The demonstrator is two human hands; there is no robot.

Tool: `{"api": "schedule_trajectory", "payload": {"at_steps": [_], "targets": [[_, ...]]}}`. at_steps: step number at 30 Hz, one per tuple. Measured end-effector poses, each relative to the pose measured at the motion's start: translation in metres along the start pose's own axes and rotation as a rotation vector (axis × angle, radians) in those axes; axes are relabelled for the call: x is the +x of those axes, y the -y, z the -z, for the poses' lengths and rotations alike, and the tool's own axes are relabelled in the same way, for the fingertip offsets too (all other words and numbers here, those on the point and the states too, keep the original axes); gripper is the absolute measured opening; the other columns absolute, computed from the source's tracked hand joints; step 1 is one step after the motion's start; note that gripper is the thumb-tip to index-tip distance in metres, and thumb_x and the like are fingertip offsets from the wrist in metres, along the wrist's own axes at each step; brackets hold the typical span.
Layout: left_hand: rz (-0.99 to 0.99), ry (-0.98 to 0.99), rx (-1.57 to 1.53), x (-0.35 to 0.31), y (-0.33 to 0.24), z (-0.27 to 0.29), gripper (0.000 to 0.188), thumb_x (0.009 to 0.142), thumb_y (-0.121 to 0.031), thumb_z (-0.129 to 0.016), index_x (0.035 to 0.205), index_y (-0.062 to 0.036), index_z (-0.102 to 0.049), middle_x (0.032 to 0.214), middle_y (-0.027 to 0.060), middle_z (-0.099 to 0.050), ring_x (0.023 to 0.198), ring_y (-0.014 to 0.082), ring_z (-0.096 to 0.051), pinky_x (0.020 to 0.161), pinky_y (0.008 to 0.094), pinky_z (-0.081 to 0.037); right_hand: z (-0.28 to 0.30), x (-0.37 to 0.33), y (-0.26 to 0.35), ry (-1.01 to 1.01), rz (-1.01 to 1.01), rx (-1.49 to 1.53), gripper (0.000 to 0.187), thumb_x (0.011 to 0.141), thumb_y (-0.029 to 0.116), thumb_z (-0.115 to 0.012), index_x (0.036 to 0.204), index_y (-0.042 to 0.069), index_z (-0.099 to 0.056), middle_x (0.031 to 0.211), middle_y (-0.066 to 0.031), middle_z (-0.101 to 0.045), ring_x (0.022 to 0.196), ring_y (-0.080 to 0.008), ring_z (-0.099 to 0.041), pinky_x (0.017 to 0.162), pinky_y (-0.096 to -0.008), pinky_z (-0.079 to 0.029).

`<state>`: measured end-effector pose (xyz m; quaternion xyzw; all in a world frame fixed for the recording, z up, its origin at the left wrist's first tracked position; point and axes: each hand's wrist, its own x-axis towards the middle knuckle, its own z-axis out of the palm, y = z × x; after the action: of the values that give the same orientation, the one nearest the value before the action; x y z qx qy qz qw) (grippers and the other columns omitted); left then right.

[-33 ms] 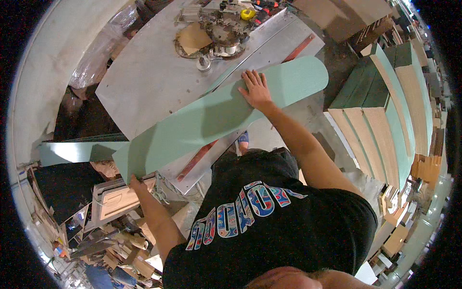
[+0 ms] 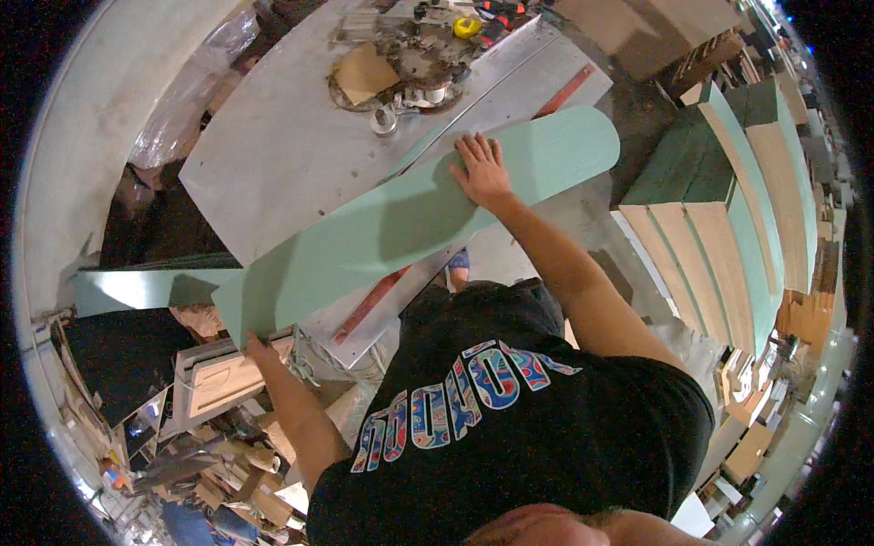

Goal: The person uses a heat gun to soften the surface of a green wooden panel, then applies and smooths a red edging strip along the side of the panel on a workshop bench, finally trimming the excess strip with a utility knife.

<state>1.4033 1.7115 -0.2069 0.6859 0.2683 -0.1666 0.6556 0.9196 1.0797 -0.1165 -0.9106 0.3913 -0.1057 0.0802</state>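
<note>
A long pale green board (image 2: 382, 218), rounded at its right end, lies slantwise across a grey metal machine table (image 2: 273, 136). My left hand (image 2: 261, 349) grips the board's near edge at its lower left corner, its fingers mostly hidden beneath. On the board's upper face, right of its middle, my right hand (image 2: 484, 173) rests flat with fingers apart. Beyond it, a tape roll (image 2: 384, 119) and a brown square piece (image 2: 365, 75) sit around a dusty opening in the table. Red strips (image 2: 566, 91) on the metal show past the board's edges.
Stacked green-faced boards (image 2: 706, 237) stand at the right. A yellow tape measure (image 2: 467, 27) lies at the table's far end. Another green strip (image 2: 155, 289) extends at the left, above a framed wooden panel (image 2: 223, 382). Wood offcuts (image 2: 228, 473) pile up at the lower left.
</note>
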Motion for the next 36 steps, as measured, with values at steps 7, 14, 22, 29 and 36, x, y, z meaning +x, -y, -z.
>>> {"api": "schedule_trajectory", "payload": {"at_steps": [7,14,22,29,36], "targets": [[0.004,-0.127,-0.017,-0.051,0.018,-0.039,0.069,0.108,-0.034,-0.066,0.166,-0.0107,-0.037,0.161,0.0151,-0.048,0.129,0.0322,-0.057,0.104,0.0508,-0.048,-0.017,-0.004,0.005,-0.013,0.108,-0.049,0.063,0.11,0.038,-0.055,0.165,0.012,-0.041,0.173,-0.0113,-0.037,0.163,-0.0371,-0.027,0.133,-0.0574,-0.02],[-0.163,-0.104,-0.124,-0.054,0.029,-0.022,0.073,0.106,-0.023,-0.067,0.169,-0.0173,-0.03,0.159,0.0168,-0.05,0.132,0.0342,-0.057,0.105,0.0527,-0.049,-0.004,-0.005,0.004,0.108,0.126,0.165,0.074,0.107,0.042,-0.058,0.167,0.005,-0.034,0.175,-0.0206,-0.032,0.164,-0.0383,-0.025,0.133,-0.0545,-0.02],[-0.196,-0.021,-0.193,-0.107,0.013,-0.078,0.085,0.104,-0.013,-0.071,0.173,-0.0238,-0.022,0.157,0.0144,-0.054,0.13,0.0339,-0.06,0.099,0.0509,-0.055,-0.011,-0.017,-0.016,0.038,-0.1,-0.069,0.086,0.106,0.057,-0.054,0.172,0.008,-0.026,0.178,-0.0151,-0.026,0.167,-0.0337,-0.018,0.135,-0.0531,-0.01],[-0.164,-0.142,-0.279,-0.032,0.048,0.006,0.086,0.102,-0.016,-0.075,0.171,-0.0148,-0.023,0.158,0.0126,-0.051,0.131,0.0312,-0.057,0.107,0.0483,-0.053,0.001,0.004,0.011,0.14,-0.014,0.052,0.078,0.104,0.048,-0.063,0.167,0.01,-0.036,0.173,-0.0199,-0.034,0.163,-0.0385,-0.025,0.132,-0.055,-0.017],[-0.335,-0.21,-0.417,-0.08,0.034,-0.069,0.06,0.104,-0.014,-0.074,0.158,-0.0097,-0.048,0.138,0.0079,-0.06,0.113,0.023,-0.054,0.098,0.0443,-0.046,-0.037,-0.006,-0.039,0.061,0.021,-0.059,0.078,0.106,0.058,-0.058,0.169,0.017,-0.036,0.173,-0.0153,-0.036,0.163,-0.0404,-0.025,0.131,-0.0593,-0.016]]}}
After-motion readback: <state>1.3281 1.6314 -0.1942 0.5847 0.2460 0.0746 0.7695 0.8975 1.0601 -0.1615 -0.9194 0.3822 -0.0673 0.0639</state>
